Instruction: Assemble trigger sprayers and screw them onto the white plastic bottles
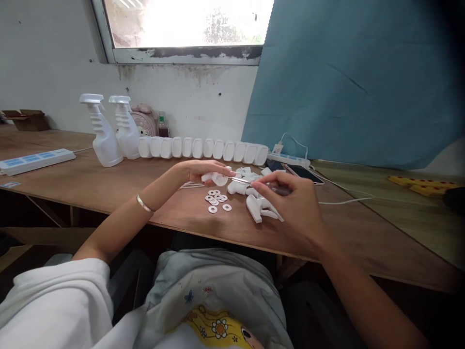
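Note:
My left hand (207, 170) is closed around a small white plastic spray-head part (220, 180). In the fingers of my right hand (294, 196) is a thin metal tool (241, 181); its tip points left at the white part, and whether they touch I cannot tell. My palm and fingers hide its rear end. Several flat white ring washers (217, 197) lie on the table below my left hand. A white trigger spray head (259, 208) rests on its side beneath my right hand, and more white plastic pieces (238, 187) are heaped between my hands.
A row of white bottles (198, 148) runs behind my hands. Two spray bottles (105, 138) stand upright at the left, near a power strip (38, 161). A phone (304, 173) and white cables (345, 202) lie to the right. The wooden table (192, 213) ends before my lap.

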A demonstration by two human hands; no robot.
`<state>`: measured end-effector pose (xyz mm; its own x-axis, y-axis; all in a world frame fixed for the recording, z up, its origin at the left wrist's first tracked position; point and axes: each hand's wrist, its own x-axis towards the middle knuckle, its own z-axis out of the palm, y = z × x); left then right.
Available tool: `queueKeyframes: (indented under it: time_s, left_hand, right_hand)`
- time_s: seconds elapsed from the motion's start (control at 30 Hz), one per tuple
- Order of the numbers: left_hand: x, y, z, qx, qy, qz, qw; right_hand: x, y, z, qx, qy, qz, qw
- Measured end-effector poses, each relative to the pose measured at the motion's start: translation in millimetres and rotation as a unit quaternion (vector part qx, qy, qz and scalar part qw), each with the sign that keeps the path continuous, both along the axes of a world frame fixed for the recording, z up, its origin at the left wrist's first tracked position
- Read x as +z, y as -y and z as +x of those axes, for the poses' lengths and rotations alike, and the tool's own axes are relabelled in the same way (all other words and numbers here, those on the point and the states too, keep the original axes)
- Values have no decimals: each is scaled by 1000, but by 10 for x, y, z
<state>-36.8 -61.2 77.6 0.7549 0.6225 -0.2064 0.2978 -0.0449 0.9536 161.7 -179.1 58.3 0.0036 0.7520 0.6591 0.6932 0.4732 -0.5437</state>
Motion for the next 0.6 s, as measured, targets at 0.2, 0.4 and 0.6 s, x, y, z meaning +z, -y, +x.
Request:
queueKeyframes:
  time_s: [0.2, 0.4, 0.6]
  left_hand:
    - [-100, -393, -177, 65, 35, 44, 996]
    - [-159, -381, -265, 54, -5, 215, 975]
    - [-190, -387, -274, 115, 14, 221, 968]
  right_hand:
    - [147, -601, -60, 52, 17, -36, 998]
    - [-7, -856, -68, 113, -12, -68, 991]
    - [-133, -907, 15, 131, -37, -80, 987]
